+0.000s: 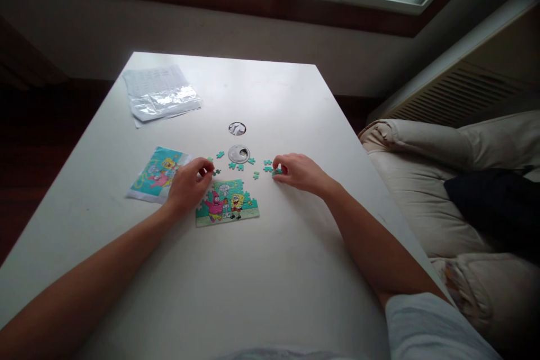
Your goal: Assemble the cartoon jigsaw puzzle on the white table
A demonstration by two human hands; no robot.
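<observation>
A partly assembled cartoon jigsaw puzzle [228,203] lies on the white table [261,270]. My left hand [188,185] rests at the puzzle's upper left corner, fingers pinched together over a small teal piece. My right hand [297,172] is to the right of the puzzle, fingers curled onto a teal piece [276,171] on the table. Several loose teal pieces [240,166] lie scattered between the hands, above the puzzle.
A printed reference picture [157,173] lies left of my left hand. A round tin [238,153] and its lid [237,128] sit beyond the pieces. A clear plastic bag on paper [160,95] lies at the far left. A cushioned sofa [442,180] borders the table's right edge.
</observation>
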